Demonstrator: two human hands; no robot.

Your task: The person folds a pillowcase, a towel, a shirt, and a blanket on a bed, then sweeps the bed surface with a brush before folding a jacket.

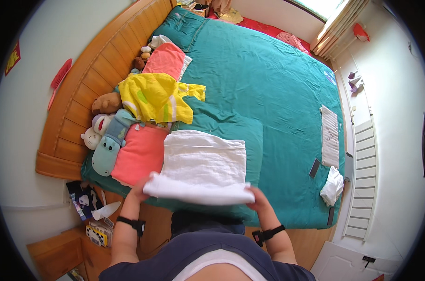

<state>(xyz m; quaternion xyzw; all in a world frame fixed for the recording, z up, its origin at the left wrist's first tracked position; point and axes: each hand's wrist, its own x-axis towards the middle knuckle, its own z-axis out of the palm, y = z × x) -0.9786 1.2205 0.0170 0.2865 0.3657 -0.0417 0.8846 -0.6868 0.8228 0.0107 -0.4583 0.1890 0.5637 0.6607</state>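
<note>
A white cloth [205, 159] lies spread on the near edge of a bed with a teal sheet [286, 133]. Its near end is lifted and folded over, slightly blurred. My left hand [141, 189] grips the left corner of that end, and my right hand [256, 198] grips the right corner. A coral pillow [140, 154] lies just left of the cloth. Beyond it are a yellow patterned cloth [156, 95] and another coral pillow [165, 59]. A folded part of teal bedding [226, 123] lies under the white cloth.
Plush toys, among them a blue hippo [107, 154], line the wooden headboard [82, 95]. A teal pillow [180, 28] is at the far corner. On the right edge lie a phone [314, 168], a crumpled white cloth [332, 186] and a pale folded cloth [329, 137]. A cabinet [61, 256] stands at lower left.
</note>
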